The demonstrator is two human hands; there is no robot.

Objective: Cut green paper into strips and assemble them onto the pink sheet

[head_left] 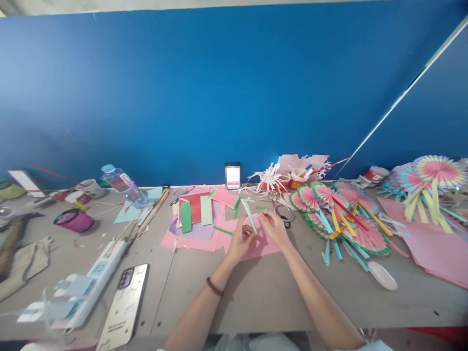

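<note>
My left hand (240, 240) and my right hand (273, 226) meet over a pink paper sheet (258, 247) at the middle of the table. Both have their fingers pinched on a narrow pale green paper strip (250, 215) that slants up and away from them. A bead bracelet sits on my left wrist. More pink, red and green paper pieces (195, 210) lie just to the left of my hands.
Finished pink-and-green paper fans (343, 214) lie to the right, more at far right (435, 178). A phone (124, 304) and power strip (91, 282) lie front left. Bottle (124, 185), cups (292, 179), tape roll (284, 213), sticks and a propped phone (233, 176) line the blue wall.
</note>
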